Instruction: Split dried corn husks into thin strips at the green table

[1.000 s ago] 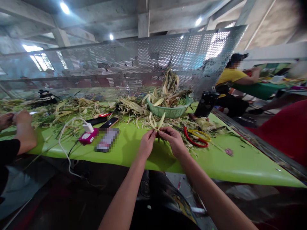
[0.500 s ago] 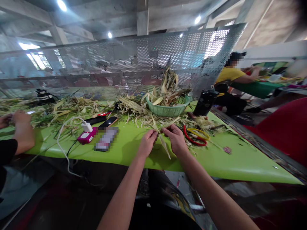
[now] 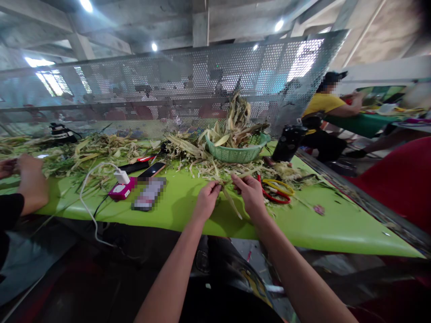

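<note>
My left hand (image 3: 206, 197) is closed in a pinch on the crossing point of several pale corn husk strips (image 3: 232, 202) above the green table. One strip hangs down to the right between my hands, its tip near the tabletop. My right hand (image 3: 252, 194) has thumb and fingers closed around another strip, which slants up to the right past the fingers; the exact grip is partly hidden. Red-handled scissors (image 3: 269, 195) lie just right of my right hand, beside a yellow loop (image 3: 281, 186).
Behind my hands a green basket (image 3: 235, 154) holds dried husks, with scraps around it. To the left lie phones (image 3: 150, 195), a magenta power block (image 3: 121, 190) and a white cable. A black bottle-like object (image 3: 288, 142) stands right. A co-worker's hand (image 3: 29, 168) is far left.
My right hand has shifted slightly right, away from the left, with its thumb lifted. The hanging strip has turned and swung a little right. My left hand stays nearly in place.
</note>
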Available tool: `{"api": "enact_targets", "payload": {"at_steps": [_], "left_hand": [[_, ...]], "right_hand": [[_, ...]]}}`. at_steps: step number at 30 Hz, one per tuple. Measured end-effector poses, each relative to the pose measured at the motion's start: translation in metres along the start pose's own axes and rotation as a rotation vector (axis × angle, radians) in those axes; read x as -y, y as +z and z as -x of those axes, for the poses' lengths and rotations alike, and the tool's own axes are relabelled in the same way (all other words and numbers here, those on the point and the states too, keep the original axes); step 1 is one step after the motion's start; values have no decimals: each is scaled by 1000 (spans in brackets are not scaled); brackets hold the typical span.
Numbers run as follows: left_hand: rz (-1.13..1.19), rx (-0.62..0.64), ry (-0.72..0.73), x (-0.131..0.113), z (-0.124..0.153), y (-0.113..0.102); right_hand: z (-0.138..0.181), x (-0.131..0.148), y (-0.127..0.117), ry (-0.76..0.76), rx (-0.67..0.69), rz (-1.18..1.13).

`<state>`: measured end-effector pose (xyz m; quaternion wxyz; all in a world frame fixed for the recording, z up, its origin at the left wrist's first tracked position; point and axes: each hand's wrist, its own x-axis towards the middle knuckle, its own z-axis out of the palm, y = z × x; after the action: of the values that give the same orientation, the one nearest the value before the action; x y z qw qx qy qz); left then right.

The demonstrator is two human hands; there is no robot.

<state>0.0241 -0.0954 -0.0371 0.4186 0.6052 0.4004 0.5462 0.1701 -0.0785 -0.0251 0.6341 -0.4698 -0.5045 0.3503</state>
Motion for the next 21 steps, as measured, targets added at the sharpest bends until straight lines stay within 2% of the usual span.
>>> {"api": "enact_targets", "payload": {"at_steps": [4,7,12,14,17,21], "left_hand": [[-129,-9,8,2,-2,-1],[-173,7,25,4,-2,-1],[-216,75,115,2,-1,1],[-228,106,158,1,0,1],[-277,137,156,1,0,2],[-291,154,170,3,0,3]], "right_hand": [[4,7,1,-118,-32,-57],[4,10,2,-210,2,-152],[0,3,0,-276,209,231],[-1,0,-1,-260,253,258],[-2,-2,0,-140,274,120],[-1,-3,1,-39,207,-19]]}}
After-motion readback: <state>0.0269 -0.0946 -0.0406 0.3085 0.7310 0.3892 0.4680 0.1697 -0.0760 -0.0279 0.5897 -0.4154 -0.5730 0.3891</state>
